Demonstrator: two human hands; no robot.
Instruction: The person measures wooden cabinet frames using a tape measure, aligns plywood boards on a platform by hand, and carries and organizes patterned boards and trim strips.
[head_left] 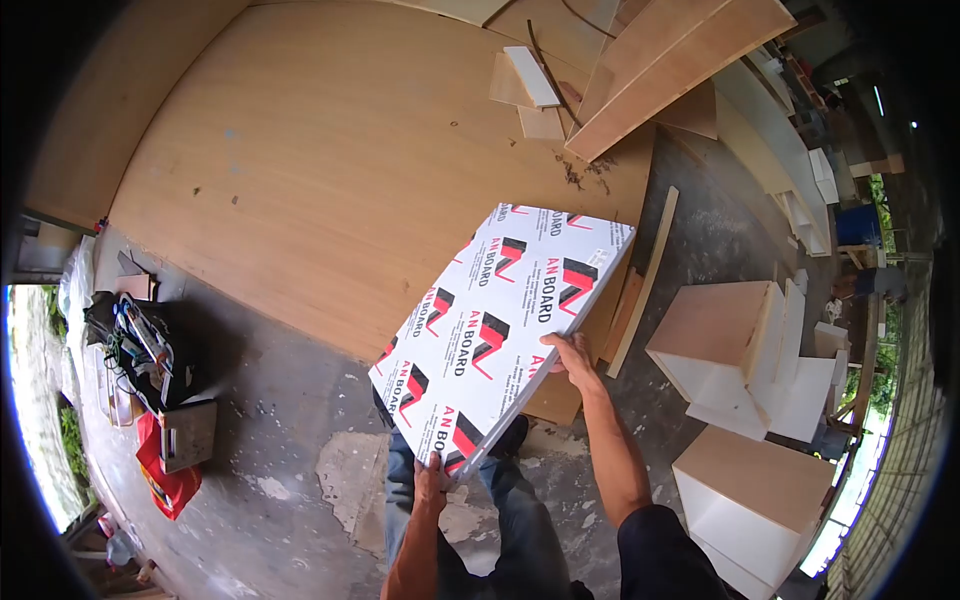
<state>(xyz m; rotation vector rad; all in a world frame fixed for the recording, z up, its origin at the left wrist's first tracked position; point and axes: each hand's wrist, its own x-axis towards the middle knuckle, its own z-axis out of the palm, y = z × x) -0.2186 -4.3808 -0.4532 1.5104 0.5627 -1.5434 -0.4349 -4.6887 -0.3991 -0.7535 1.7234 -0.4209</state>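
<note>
A flat rectangular board spans the space in front of my body, tilted. White film printed with red and black "AN BOARD" logos covers its face. My left hand is closed on its near lower corner, thumb on top. Farther up, my right hand grips the right long edge, with its thumb over the face and the other fingers mostly hidden. Beneath and beyond the board lies a large brown plywood sheet; whether the two touch I cannot tell.
Wood offcuts and a long plywood piece lie at the far right of the sheet. White-and-wood boxes stand on the right. A black tool bag and a red bag are on the concrete floor at left.
</note>
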